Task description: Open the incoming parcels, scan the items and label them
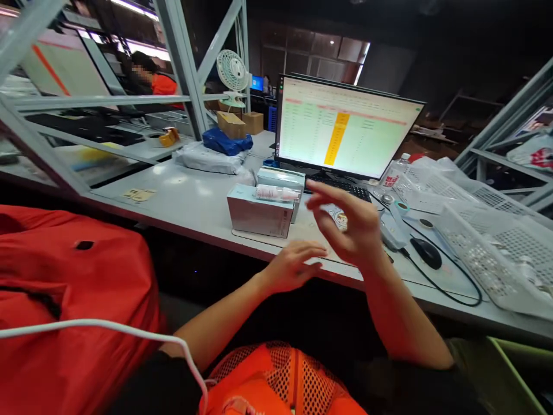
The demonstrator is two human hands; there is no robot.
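I have the left hand [296, 266] by the near edge of the surface [181, 199] and the right hand [349, 225] raised right of a pale-blue carton [258, 215], both empty, fingers parted. A printed tube [276, 193] lies on that carton, with a second carton [283, 175] just beyond.

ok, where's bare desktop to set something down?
Desk left of the front light-blue box, bordered by the plastic-wrapped package behind and paper slips further left. Crowded: right side, with mouse and white perforated baskets; also in front of the monitor, taken up by keyboard and boxes, the right hand just nearer.
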